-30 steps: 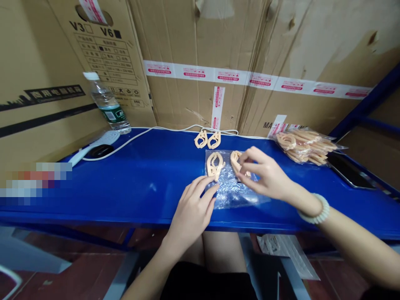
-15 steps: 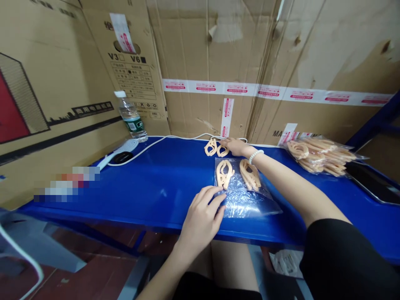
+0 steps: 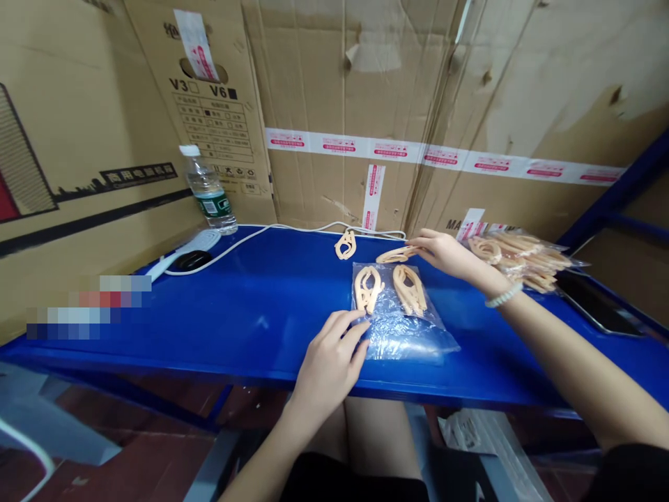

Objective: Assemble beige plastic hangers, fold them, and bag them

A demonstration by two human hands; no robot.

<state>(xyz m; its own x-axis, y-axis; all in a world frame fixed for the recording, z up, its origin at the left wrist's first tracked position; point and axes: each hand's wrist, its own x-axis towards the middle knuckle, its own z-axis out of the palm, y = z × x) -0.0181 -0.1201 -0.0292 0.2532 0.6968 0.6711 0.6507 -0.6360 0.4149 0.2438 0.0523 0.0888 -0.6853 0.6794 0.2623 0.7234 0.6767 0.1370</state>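
My right hand (image 3: 439,252) pinches the end of a beige folding hanger (image 3: 393,256), tilted just behind a clear plastic bag (image 3: 402,338). The bag lies flat near the table's front. Two folded beige hangers show at its upper part: a left hanger (image 3: 368,289) and a right hanger (image 3: 410,289); whether they lie in or on the bag is hard to tell. With fingers stretched and a little apart, my left hand (image 3: 329,359) rests at the bag's left edge, fingertips by the left hanger's lower end. Another folded hanger (image 3: 345,245) lies farther back.
A pile of bagged hangers (image 3: 517,258) sits at the right beside a dark phone-like device (image 3: 598,303). At the back left stand a water bottle (image 3: 212,195) and a white-handled object (image 3: 193,244). A white cable (image 3: 245,240) runs along cardboard (image 3: 324,188) behind the blue table (image 3: 235,314).
My right hand has taken one of the two rear hangers and moved it right, toward the bag's back edge. My left hand stays by the bag. The view has shifted slightly.
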